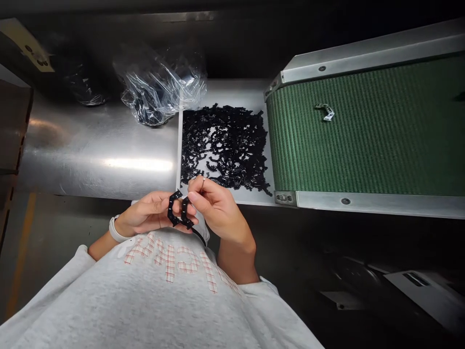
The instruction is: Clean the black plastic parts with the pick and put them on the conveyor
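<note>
Close to my chest, two small black curved plastic parts are held side by side. My left hand (pixel 150 212) is closed on one black curved part (pixel 172 209), its fingers behind it. The thumb and finger of my right hand (pixel 214 203) pinch the upper end of a second black curved part (pixel 184 213), which also lies against my left fingers. Just beyond my hands, a white tray (pixel 250 195) holds a dense pile of similar black parts (pixel 232 140).
A green conveyor belt (pixel 363 145) with metal side rails runs off to the right, carrying one curved part (pixel 328 113) with a white face. Clear plastic bags (pixel 160 92) with dark contents stand on the steel table (pixel 90 160) at the left. Brown boxes (pixel 12 126) are at the far left.
</note>
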`<state>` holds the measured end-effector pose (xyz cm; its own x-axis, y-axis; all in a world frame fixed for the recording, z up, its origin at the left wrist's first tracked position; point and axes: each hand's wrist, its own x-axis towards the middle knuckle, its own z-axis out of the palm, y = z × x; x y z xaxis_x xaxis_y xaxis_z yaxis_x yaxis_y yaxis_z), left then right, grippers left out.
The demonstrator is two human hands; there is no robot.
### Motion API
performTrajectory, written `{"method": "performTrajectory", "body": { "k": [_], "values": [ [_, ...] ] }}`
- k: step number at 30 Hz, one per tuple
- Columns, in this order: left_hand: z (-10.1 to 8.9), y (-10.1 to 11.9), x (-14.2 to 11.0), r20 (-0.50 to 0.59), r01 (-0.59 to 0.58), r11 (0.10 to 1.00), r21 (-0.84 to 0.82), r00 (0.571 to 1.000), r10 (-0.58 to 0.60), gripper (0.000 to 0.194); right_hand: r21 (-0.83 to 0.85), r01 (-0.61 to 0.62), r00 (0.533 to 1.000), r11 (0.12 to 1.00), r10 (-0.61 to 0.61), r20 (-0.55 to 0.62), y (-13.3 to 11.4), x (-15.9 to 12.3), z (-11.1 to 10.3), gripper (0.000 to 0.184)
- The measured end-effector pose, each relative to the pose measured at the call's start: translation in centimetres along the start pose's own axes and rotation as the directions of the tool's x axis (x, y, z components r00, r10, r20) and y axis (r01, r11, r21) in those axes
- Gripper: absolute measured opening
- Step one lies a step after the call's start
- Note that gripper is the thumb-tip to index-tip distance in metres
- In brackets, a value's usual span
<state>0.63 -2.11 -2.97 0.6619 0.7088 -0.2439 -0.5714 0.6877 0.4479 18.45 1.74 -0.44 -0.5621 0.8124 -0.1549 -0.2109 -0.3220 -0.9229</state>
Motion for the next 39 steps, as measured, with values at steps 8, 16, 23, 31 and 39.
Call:
{"method": "performTrajectory", "body": {
  "k": [8, 16, 23, 31, 39],
  "values": [
    [0.1, 0.0, 0.0, -0.037, 0.036, 0.999, 0.027, 0.999, -0.035, 0.033, -0.009, 0.001, 1.000, 1.000, -0.001, -0.004, 0.0, 0.0, -0.1, 0.042],
    [0.4, -0.1, 0.1, -0.143, -0.073, 0.996, 0.043, 0.987, 0.079, 0.030, -0.152, 0.038, 0.989, 0.988, -0.060, -0.139, -0.2, -0.4, -0.3, 0.048],
    [0.7, -0.5, 0.3, -0.300, -0.242, 0.943, 0.228, 0.904, 0.304, 0.035, -0.204, -0.038, 0.986, 0.978, 0.003, -0.168, 1.1, -2.4, 0.9, 0.050],
    [0.4, -1.1, 0.5, -0.364, -0.252, 0.917, 0.309, 0.859, 0.359, 0.044, 0.042, 0.004, 0.990, 0.999, 0.002, -0.138, 3.3, -2.2, 3.1, 0.038],
    [0.4, -1.1, 0.6, -0.331, -0.297, 0.880, 0.371, 0.843, 0.424, 0.040, -0.170, 0.004, 0.986, 0.985, -0.032, -0.166, 3.2, -2.3, 3.0, 0.034]
  ]
}}
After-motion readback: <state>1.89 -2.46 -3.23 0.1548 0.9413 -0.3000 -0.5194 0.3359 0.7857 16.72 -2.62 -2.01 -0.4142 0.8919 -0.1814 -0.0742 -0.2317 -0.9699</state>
